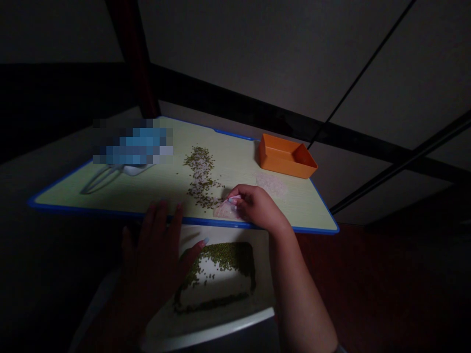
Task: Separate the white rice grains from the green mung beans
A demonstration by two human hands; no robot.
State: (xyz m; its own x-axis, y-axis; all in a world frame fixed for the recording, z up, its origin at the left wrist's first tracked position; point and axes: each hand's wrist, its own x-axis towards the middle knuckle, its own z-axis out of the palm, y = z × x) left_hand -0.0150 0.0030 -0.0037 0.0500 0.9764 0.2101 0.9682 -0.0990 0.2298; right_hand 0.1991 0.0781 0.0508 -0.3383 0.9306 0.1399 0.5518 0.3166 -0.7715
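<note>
While right hand [257, 206] pinches pale piece [224, 211] | left hand [158, 257] empty | bean strip [200, 172] stretches away

It's dim in here: faint light pools on the tabletop [235, 164], the left hand [158, 250] at eight o'clock lies in shadow, a blue patch [140, 144] toward ten o'clock is coarsely pixelated.

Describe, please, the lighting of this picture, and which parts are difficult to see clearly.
Head view: dim light, strongest around the pale tabletop, with dark corners; head view: the left hand lies in deep shadow; head view: coarse pixel blocks hide details of the bluish thing.
</note>
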